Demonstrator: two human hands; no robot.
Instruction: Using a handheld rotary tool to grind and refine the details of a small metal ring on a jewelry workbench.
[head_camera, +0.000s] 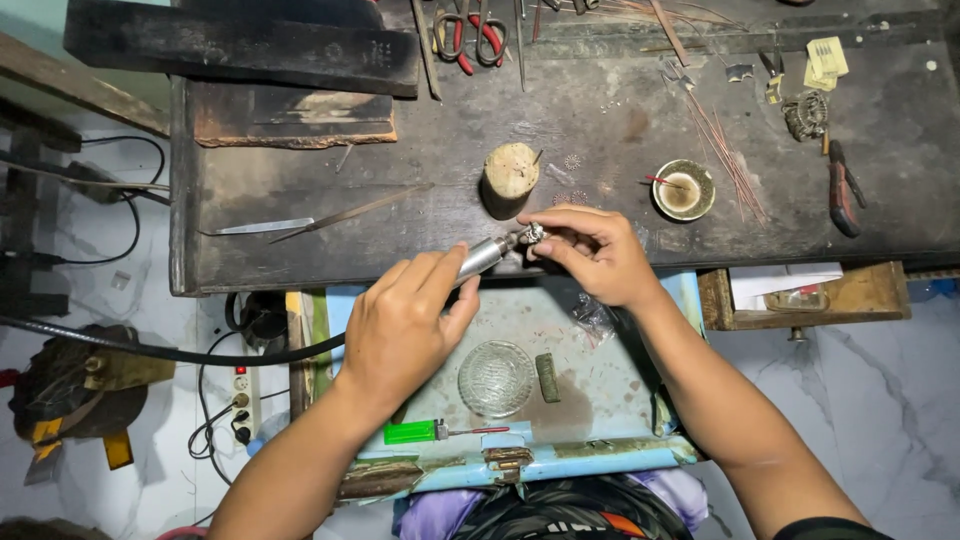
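Left hand (400, 325) grips rotary handpiece (482, 256), axis slanting up-right; tip touches small silver piece (534, 233) pinched by right hand (597, 255) over desk (400, 210) edge.

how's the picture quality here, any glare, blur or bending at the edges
Head view: even, soft light, sharp across the bench; mild glare on the metal handpiece in the left hand and on the glass dish; the small piece in the right hand is too small to make out; bench edges bow slightly, wide-lens distortion.
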